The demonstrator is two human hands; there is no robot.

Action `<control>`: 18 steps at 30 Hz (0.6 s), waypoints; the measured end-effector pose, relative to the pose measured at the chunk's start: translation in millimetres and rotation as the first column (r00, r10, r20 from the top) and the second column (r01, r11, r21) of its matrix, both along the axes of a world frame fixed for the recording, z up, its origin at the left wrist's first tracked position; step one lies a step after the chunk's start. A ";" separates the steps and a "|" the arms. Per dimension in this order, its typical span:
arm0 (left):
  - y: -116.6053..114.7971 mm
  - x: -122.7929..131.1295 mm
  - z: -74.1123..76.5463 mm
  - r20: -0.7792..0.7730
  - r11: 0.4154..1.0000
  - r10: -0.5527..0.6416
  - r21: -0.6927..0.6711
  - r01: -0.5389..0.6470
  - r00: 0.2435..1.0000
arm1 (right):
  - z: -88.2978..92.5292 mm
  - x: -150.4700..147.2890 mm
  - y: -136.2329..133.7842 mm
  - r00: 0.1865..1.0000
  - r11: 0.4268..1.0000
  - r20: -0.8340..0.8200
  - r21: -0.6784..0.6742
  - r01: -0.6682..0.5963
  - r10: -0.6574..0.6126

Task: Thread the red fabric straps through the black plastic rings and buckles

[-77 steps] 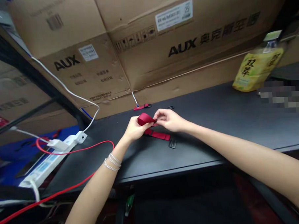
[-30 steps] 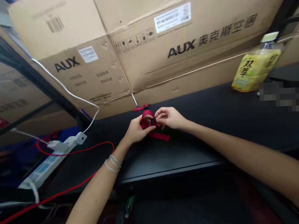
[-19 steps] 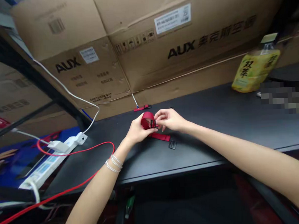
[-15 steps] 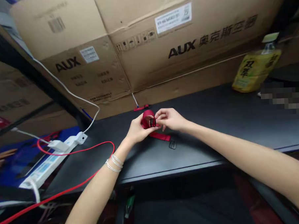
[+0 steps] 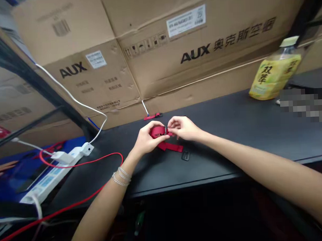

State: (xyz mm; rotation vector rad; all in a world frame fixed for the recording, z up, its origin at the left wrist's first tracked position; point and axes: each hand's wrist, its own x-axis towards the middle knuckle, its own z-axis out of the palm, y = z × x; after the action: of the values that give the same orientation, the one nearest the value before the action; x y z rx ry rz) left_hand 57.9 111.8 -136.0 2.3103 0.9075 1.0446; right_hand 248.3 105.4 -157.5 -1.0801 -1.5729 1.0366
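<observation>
A folded loop of deep red woven webbing strap is held just above a matte black table, near the centre of the head-worn camera's view. The person's left hand is curled around the loop, gripping the webbing between thumb and fingers. The right hand is raised just beside it, with the thumb and fingertips pinched together at a small black plastic buckle on the right side of the loop. A loose length of the red strap extends below the hands and appears to rest on the table. A separate black rectangular plastic slider buckle lies on the table just to the right of that length. Farther away, a short red strap piece with a black clip is placed at the table's back edge. Thin silver chain bracelets are worn around the left wrist. Large brown cardboard cartons printed with "AUX" are stacked behind the table. A plastic bottle with a yellow label stands at the back right, beside a pixelated patch. At the left, a white power strip is connected to a white cable and a red cable.
</observation>
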 end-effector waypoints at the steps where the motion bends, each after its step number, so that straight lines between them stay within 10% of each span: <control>1: 0.6 -0.1 -0.5 0.010 1.000 -0.009 -0.003 0.009 1.000 | -0.4 0.5 0.8 1.000 1.000 0.008 0.007 0.016 -0.016; 18: 4.8 -1.7 -0.3 -0.054 0.991 -0.022 0.134 0.029 0.998 | 1.1 1.4 -1.8 0.991 0.996 0.110 0.038 -0.086 0.081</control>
State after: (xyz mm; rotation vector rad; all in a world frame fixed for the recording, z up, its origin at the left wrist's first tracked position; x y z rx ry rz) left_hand 56.2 116.5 -136.3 2.4639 0.8484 1.0699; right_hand 249.6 103.6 -156.3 -1.0646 -1.7321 1.0101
